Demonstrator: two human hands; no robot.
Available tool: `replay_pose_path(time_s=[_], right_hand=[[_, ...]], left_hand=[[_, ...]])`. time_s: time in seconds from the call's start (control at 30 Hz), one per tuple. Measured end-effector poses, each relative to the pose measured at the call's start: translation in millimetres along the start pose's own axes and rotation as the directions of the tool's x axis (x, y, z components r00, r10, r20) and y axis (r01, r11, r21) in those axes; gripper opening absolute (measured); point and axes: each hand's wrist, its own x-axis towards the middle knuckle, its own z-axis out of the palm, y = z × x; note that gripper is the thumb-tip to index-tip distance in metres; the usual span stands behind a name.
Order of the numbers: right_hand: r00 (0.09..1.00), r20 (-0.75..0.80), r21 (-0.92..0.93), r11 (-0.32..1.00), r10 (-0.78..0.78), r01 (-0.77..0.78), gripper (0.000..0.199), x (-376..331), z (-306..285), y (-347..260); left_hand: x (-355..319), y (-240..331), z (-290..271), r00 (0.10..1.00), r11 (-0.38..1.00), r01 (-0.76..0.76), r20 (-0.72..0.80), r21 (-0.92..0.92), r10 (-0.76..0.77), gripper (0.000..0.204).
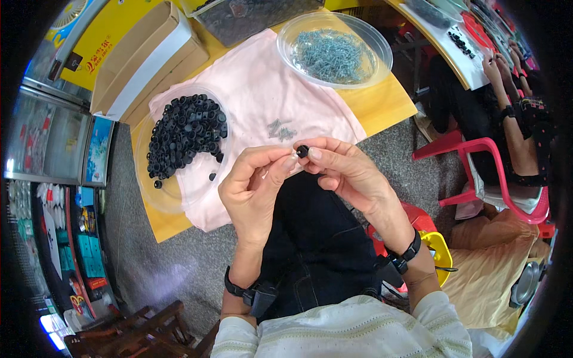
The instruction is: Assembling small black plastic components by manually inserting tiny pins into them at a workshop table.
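Observation:
My two hands meet above my lap at the near edge of the pink cloth. Between the thumb and fingers of my right hand point(352, 170) is a small round black knob point(302, 151). My left hand point(256, 185) pinches a thin silvery screw whose end points at the knob; the fingertips hide most of it. Just beyond my fingers a few loose screws point(280, 130) lie on the pink cloth point(256, 77). Many more black knobs point(185, 128) are heaped to the left in a shallow clear round tray point(179, 201).
At the far right of the yellow table point(388, 104) stands a clear bowl point(382, 51) of screws. A cardboard box point(143, 59) and a grey bin point(239, 24) sit at the back. To the right are a pink chair point(498, 152) and another person's arms point(516, 131) at a second table.

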Motion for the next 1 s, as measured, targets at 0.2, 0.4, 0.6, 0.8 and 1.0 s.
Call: replay_pose_path(time_s=[0.2,0.4,0.6,0.8,1.0], right_hand=[[1.0,0.001,-0.02,1.0,-0.013,0.013,0.028,1,2,1],[0.985,-0.085,-0.271,0.955,-0.149,0.121,0.024,-3,11,3],[0.977,-0.056,-0.324,0.929,-0.205,0.177,0.022,-6,16,5],[0.963,-0.015,-0.373,0.895,-0.268,0.244,0.021,-8,18,5],[0.944,0.022,-0.475,0.828,-0.329,0.3,0.023,-7,15,9]], left_hand=[[0,-3,-6,0.996,0.964,-0.09,0.015,0.248,0.089,0.013],[2,6,-3,0.964,0.822,-0.265,0.117,0.504,0.239,0.015],[-5,-4,-7,0.99,0.945,-0.139,0.038,0.295,0.134,0.018],[-10,-6,-7,1.0,0.998,0.013,0.01,0.067,-0.014,0.016],[-12,-6,-8,1.0,0.998,0.027,0.014,0.061,-0.028,0.016]])
